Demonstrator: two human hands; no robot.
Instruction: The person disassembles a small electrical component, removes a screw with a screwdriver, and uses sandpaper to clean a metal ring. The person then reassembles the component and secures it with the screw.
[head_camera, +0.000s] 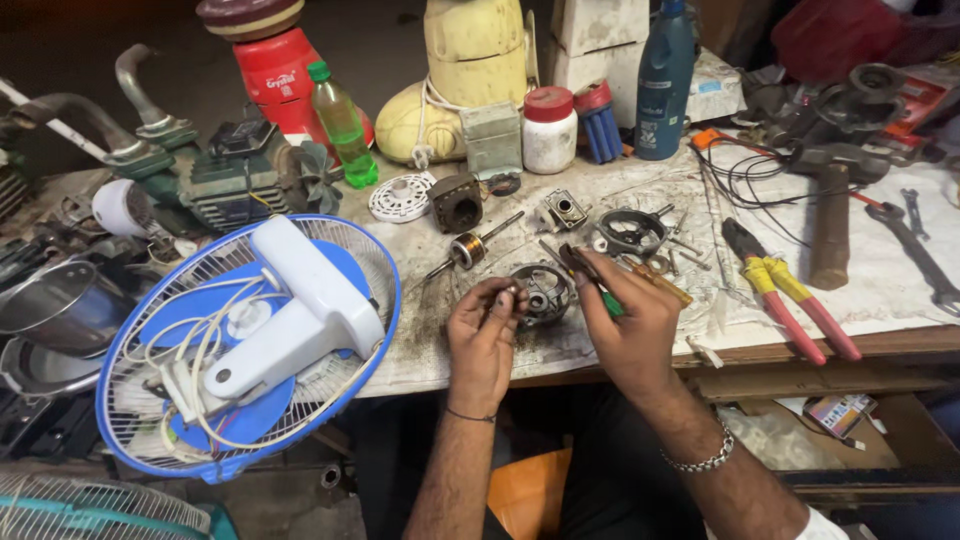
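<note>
Hands at the front edge of a cluttered worktop (880, 290), forearms reaching up from below. Left hand (483, 335) curled around the near side of a round metal motor housing (543, 294), fingers closed on its rim, housing lying on the worktop surface just back from the front edge. Right hand (628, 320) closed on a green-handled screwdriver (600, 292), shaft angled up and left across the housing's upper right side. Little free room around the housing: rotor with copper winding (468, 250) just behind and to the left, ring-shaped metal part (631, 230) just behind and to the right, orange-handled tool (655, 282) touching or just beside the right hand, cannot tell which. Red-and-yellow pliers (785, 295) farther right, handles pointing toward the front edge, well apart from the hands. Blue-rimmed fan (250, 340) with white motor body lying face down at the left, overhanging the worktop's corner and near the left wrist. Open patch of bare, stained surface only between the fan and the left hand, and a narrower strip along the front edge under the right hand. Back edge crowded with a green bottle (343, 122), a white jar with red lid (549, 130) and a blue bottle (665, 80).
</note>
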